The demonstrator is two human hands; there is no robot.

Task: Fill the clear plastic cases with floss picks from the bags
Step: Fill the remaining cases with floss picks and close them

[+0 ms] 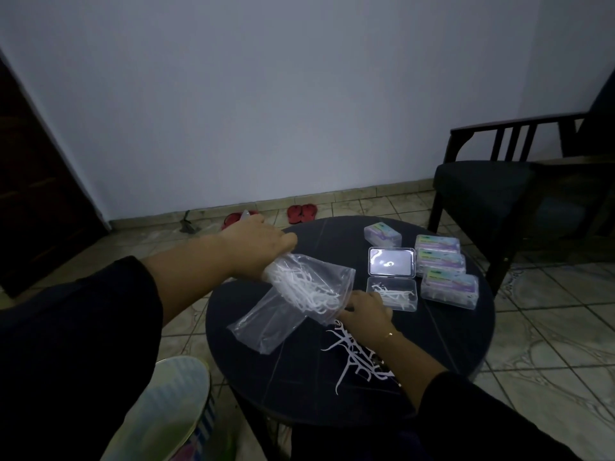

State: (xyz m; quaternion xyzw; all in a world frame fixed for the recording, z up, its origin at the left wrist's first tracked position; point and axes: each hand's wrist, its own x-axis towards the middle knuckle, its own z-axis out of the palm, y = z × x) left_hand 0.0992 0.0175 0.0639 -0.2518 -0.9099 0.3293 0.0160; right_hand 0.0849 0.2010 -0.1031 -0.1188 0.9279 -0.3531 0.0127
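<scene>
My left hand [263, 242] grips the bunched top of a clear plastic bag [299, 294] and holds it tilted above the round dark table [466, 344]. White floss picks [309, 291] are heaped inside the bag, near its lower opening. My right hand [364, 309] is at that opening, fingers curled on the bag's edge. Just right of that hand lies an open clear case [392, 292] with a few picks in it, its lid [392, 262] folded back. Loose picks [352, 354] are scattered on the table under my right forearm.
Three closed, filled cases [446, 266] are lined up at the table's right side, and another [382, 234] sits at the far edge. A dark armchair [492, 191] stands to the right. Red sandals [301, 212] lie on the tiled floor by the wall.
</scene>
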